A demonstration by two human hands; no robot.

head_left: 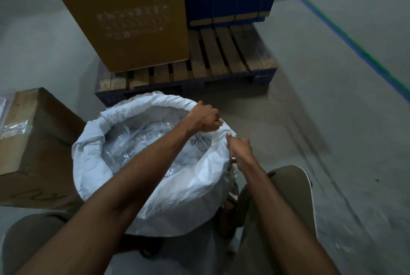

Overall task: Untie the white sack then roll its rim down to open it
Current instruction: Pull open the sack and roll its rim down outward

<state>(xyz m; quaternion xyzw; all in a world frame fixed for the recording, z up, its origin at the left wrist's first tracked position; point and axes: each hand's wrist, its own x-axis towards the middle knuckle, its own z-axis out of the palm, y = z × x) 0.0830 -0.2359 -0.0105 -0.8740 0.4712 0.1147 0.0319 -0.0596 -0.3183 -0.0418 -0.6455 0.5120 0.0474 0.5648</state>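
Observation:
The white sack (88, 159) stands on the floor between my knees with its mouth wide open. Its rim is rolled down into a thick cuff around the far and left sides. Clear plastic packets fill the inside. My left hand (205, 118) reaches across the opening and grips the rim at the far right. My right hand (240, 149) grips the right edge of the rim just below it, thumb pointing up. Both forearms cross over the near part of the sack.
A wooden pallet (221, 57) with blue blocks lies just beyond the sack, carrying two tall cardboard boxes (124, 15). Another cardboard box (33, 141) sits close on the left. Grey floor with a blue-green line (346, 37) stretches to the right.

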